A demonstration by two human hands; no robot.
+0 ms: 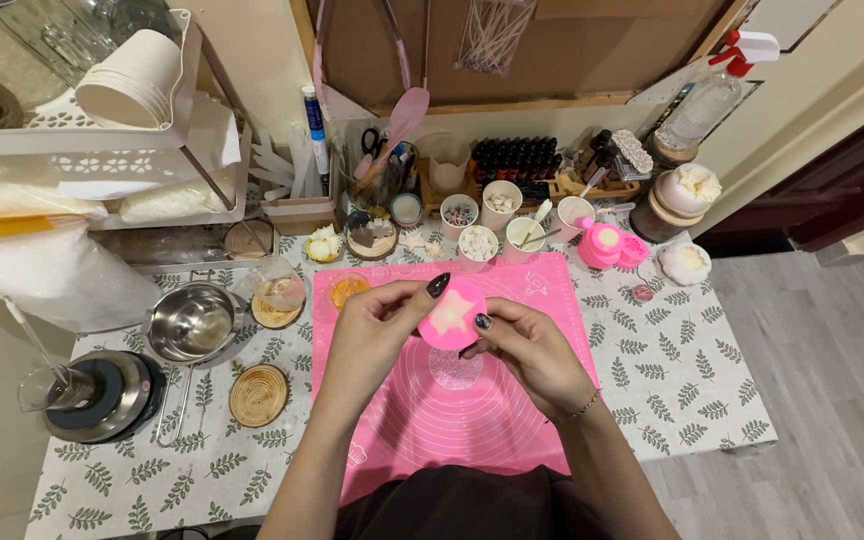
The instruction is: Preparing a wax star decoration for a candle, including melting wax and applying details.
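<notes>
Both my hands hold a small round pink silicone mould (453, 316) with a pale star-shaped piece in it, raised above the pink silicone mat (532, 400). My left hand (377, 335) grips its left side, with a dark-nailed finger over the top edge. My right hand (527, 345) grips the right side, thumb on the rim. A round translucent patterned piece (455, 368) lies on the mat just beneath.
A steel bowl (192, 321) and a hotplate with a glass jug (102, 394) stand at the left. Woven coasters (258, 395), small cups of decorations (479, 243), more pink moulds (607, 245), dark bottles (517, 158) and a spray bottle (707, 95) line the back. The table's right edge meets grey floor.
</notes>
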